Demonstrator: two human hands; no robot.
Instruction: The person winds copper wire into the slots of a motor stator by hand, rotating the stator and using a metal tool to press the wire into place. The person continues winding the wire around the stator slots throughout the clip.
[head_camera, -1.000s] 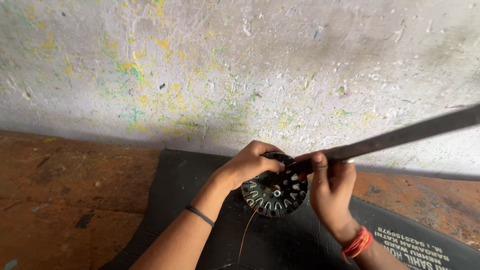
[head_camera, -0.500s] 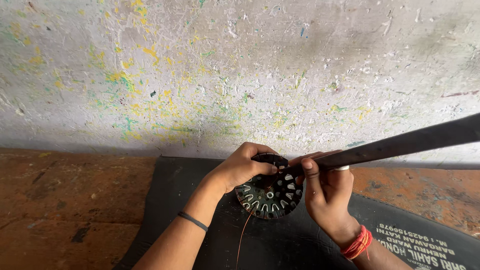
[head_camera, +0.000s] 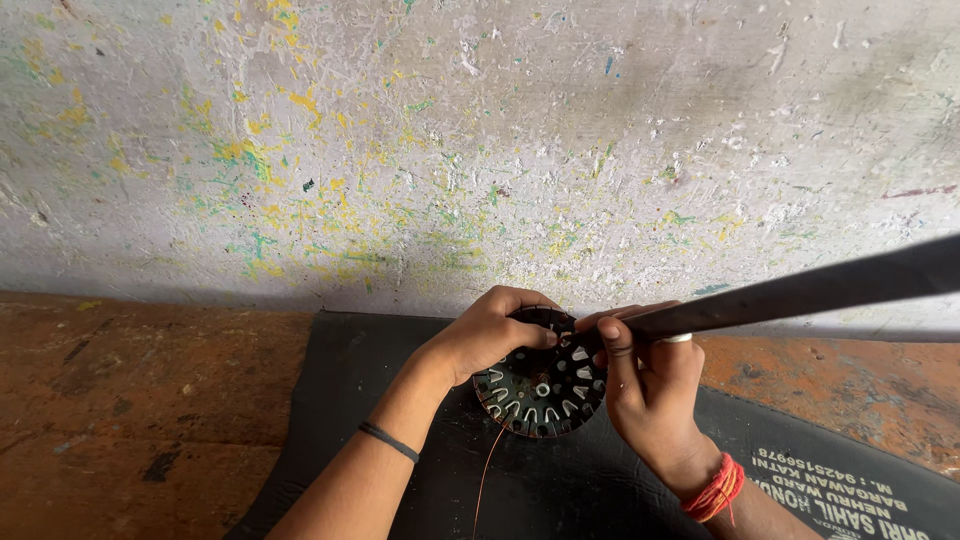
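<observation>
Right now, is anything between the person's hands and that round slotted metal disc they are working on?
Nothing visible. The left hand grips the round slotted disc at its upper left rim, and the right hand touches its right edge. A dark rod crosses above the right hand, and a thin copper wire hangs below the disc.

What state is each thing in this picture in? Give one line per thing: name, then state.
Slotted round core: held on edge over the mat, slots mostly empty.
Copper wire: hanging loose below the core.
Left hand: gripping the core's top.
Right hand: fingers on the core's right edge.
Dark rod: slanting across at right.
Black mat: lying flat.
</observation>
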